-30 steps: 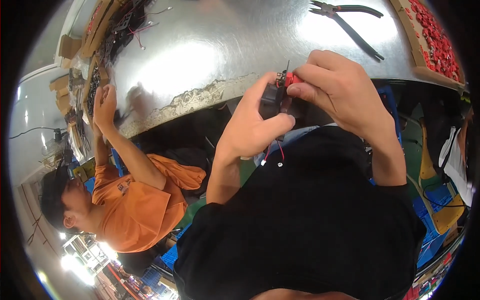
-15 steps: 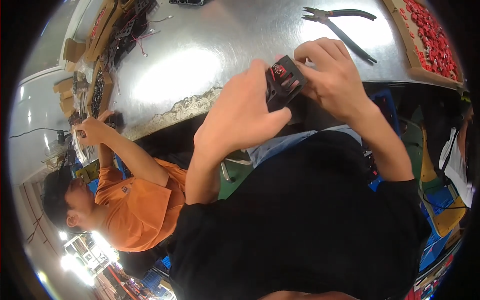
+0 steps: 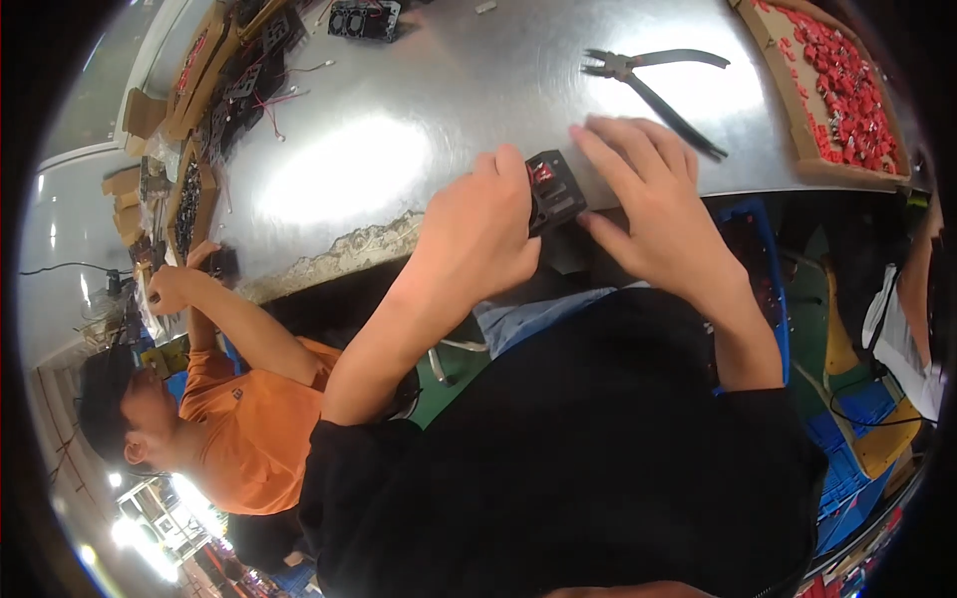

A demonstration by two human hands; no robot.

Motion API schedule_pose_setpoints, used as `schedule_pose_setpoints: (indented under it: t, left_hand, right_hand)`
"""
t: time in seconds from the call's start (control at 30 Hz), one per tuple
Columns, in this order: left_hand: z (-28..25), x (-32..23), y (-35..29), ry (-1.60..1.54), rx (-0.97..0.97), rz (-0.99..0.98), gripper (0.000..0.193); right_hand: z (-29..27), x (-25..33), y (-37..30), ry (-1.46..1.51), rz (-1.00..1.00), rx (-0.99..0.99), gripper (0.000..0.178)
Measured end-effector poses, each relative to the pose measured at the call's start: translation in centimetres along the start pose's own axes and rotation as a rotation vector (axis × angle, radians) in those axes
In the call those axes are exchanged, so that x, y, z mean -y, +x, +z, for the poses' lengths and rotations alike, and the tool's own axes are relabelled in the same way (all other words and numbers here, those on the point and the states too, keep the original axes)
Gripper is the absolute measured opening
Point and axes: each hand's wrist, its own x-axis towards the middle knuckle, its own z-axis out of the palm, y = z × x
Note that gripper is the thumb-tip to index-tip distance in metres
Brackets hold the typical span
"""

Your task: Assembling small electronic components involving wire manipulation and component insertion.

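Left hand [image 3: 469,229], fingers closed round black box-shaped plastic housing [image 3: 561,197] with red insert [image 3: 542,173], at shiny metal table's [image 3: 478,105] near edge; best keep grip steady, insert uncovered. Right hand [image 3: 658,204] loosely spread, holding nothing visible, thumb by housing, contact unclear; half-second ago, fingers more curled. Farther off, black twin-fan unit [image 3: 362,20] shows more fully now.

Left hand [image 3: 476,227] holding black housing [image 3: 561,202], pliers [image 3: 620,67] beyond

Left hand [image 3: 477,224] clasped, right hand [image 3: 653,194] loose, both raised before the torso.
Left: fingers curled in a grip, back of hand showing, left forearm [image 3: 384,334] slanting up and inward. Right: fingers spread, slightly blurred, thumb apart below; right forearm [image 3: 743,329] steeper, angled leftward.
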Motion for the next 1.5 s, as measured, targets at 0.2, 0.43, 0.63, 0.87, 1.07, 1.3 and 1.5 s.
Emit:
schedule_pose_setpoints:
  t: [0.2, 0.43, 0.63, 0.87, 1.07, 1.3, 1.5]
  left_hand:
    - [0.5, 0.3, -0.7, -0.03, -0.067, 0.038, 0.041]
    - [1.4, 0.8, 1.3, -0.012, -0.115, 0.085, 0.039]
    - [0.5, 0.6, 1.9, -0.052, -0.113, 0.079, 0.041]
    - [0.4, 0.0, 2.6, -0.097, -0.178, 0.117, 0.056]
    - [1.6, 0.3, 2.8, 0.003, -0.188, 0.173, 0.057]
    - [1.3, 0.5, 2.9, -0.117, -0.205, 0.107, 0.058]
    - [1.1, 0.8, 3.1, -0.103, -0.176, 0.124, 0.058]
  right_hand:
    - [-1.9, -0.7, 2.7, 0.262, -0.079, -0.034, 0.031]
    - [-4.1, -8.2, 13.9, -0.033, 0.074, 0.104, 0.022]
    - [-8.7, -20.9, 17.5, -0.522, 0.288, -0.028, 0.022]
    - [-17.2, -21.9, 8.6, -0.294, 0.484, -0.013, 0.031]
    - [-14.1, -23.1, 4.6, -0.521, 0.291, 0.078, 0.027]
    - [-15.7, -21.5, 5.3, -0.23, 0.505, -0.055, 0.02]
    - [-8.4, -6.1, 3.8, 0.591, 0.482, -0.159, 0.025]
